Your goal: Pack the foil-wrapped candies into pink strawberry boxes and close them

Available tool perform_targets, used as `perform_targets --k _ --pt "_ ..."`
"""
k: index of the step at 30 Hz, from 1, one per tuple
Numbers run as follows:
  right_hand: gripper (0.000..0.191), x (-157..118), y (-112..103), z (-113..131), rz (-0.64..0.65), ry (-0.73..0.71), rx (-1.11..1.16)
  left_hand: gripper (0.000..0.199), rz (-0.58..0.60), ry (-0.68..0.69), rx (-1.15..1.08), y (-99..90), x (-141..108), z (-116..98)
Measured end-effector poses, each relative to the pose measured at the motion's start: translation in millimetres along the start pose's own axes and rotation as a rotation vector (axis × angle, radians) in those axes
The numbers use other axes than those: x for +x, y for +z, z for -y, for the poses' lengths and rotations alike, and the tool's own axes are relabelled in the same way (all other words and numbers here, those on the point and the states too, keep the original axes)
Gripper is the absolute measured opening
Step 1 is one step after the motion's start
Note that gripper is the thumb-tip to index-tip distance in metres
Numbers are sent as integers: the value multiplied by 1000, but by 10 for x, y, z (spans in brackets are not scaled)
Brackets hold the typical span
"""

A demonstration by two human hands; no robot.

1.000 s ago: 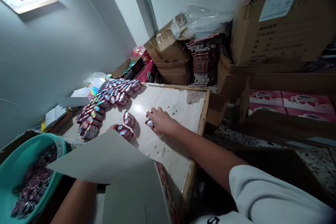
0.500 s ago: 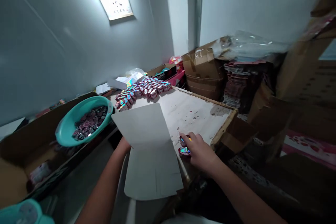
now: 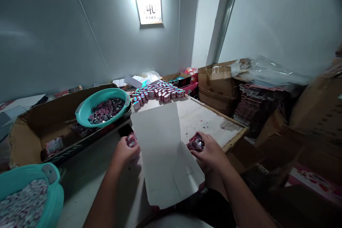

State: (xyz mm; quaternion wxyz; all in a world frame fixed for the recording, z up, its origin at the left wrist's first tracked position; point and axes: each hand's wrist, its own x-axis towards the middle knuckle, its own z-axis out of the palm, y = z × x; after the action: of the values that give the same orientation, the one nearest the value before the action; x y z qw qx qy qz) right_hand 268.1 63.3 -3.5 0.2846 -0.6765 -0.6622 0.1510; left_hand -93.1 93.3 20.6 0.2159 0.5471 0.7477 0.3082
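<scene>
A white open card box with its flap standing up sits in front of me, between my two hands. To its left, my left hand is closed around a small shiny pink-and-silver pack. On the other side, my right hand grips similar shiny packs close to the box's right edge; their exact number is hidden by the fingers. Farther back on the white table, a heap of the same packs lies in rows.
A teal basin of small round pieces rests on a long cardboard box at left. Another teal basin with pale pieces stands nearer. Cardboard cartons line the right. The table has a raised wooden edge.
The view has swung left. My left hand, hidden behind the box before, now shows beside it with a pack. My right hand has closed around the packs it was touching at the table edge.
</scene>
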Motion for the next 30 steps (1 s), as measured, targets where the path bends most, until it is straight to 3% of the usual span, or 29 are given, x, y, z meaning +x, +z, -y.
perform_targets --k 4,6,8,10,12,15,17,20,30 --pt "78 -81 -414 92 -91 -189 157 86 -61 -43 -4 -749 -284 173" --pt "74 -109 -597 282 -33 -349 204 90 -57 50 20 -1056 -485 64" --pt "76 -82 -660 527 54 -482 186 87 33 208 5 -1171 -664 -190" --pt "83 -4 -578 741 155 -572 122 80 173 343 25 -1056 -779 -514" --pt "89 88 -406 855 240 -617 55 70 312 420 162 -768 -815 -797" --pt "94 178 -157 833 292 -602 -23 62 353 460 370 -252 -757 -990" --pt "94 188 -66 757 306 -548 -42 66 354 448 468 19 -686 -972" --pt "92 160 -23 673 303 -491 -78 66 349 452 567 262 -601 -864" --pt "88 188 121 754 303 -530 -300 53 130 626 586 563 -548 -608"
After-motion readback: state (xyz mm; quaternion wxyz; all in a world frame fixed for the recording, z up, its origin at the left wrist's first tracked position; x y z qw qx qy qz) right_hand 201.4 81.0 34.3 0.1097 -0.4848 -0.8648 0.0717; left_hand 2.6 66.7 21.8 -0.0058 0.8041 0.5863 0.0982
